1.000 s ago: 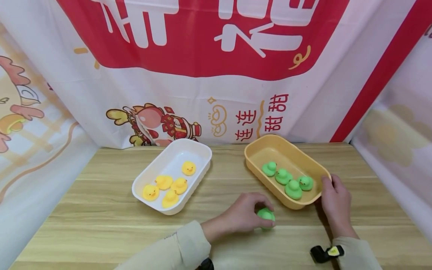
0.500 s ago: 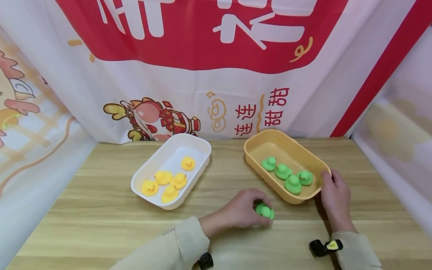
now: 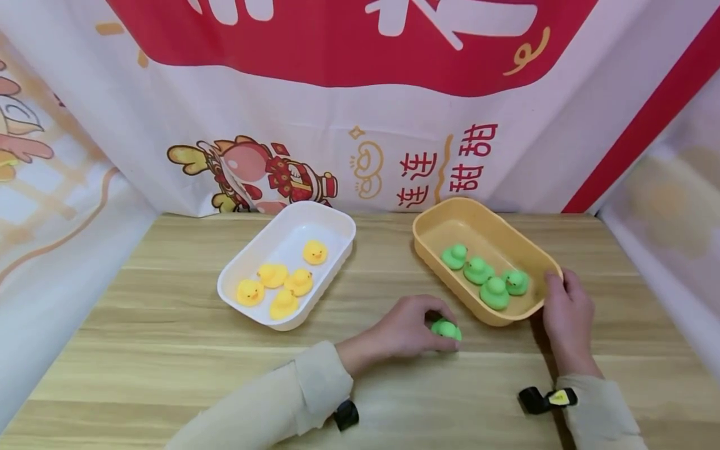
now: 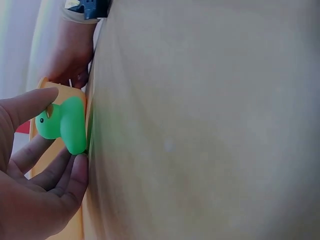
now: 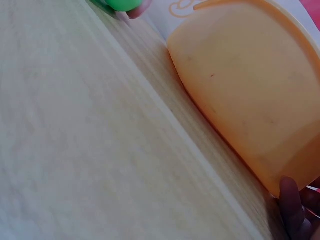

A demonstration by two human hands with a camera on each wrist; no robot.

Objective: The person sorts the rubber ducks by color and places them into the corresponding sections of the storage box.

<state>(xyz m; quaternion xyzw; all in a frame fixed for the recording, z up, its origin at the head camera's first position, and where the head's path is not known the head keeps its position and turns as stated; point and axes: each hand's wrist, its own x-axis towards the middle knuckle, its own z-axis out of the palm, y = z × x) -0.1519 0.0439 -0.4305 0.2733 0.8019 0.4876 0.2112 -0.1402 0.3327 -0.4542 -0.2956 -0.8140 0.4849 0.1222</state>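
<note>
A green rubber duck (image 3: 448, 331) is at the tabletop in front of the orange tub, between the thumb and fingers of my left hand (image 3: 409, 326). In the left wrist view the duck (image 4: 70, 122) shows its side, with the fingers (image 4: 50, 175) curled about it. My right hand (image 3: 569, 312) grips the near right end of the orange tub (image 3: 495, 228), its thumb over the rim. Several green ducks (image 3: 478, 270) sit inside that tub. The right wrist view shows the tub's outer wall (image 5: 250, 85) with fingertips (image 5: 291, 200) against its lower corner.
A white tub (image 3: 230, 284) with several yellow rubber ducks (image 3: 272, 275) stands to the left on the wooden table (image 3: 169, 350). Printed cloth (image 3: 360, 62) hangs behind the table and along both sides.
The head view has tilted downward, so everything sits higher in the picture. The duck has turned slightly within my left hand. My right hand keeps its grip on the tub.
</note>
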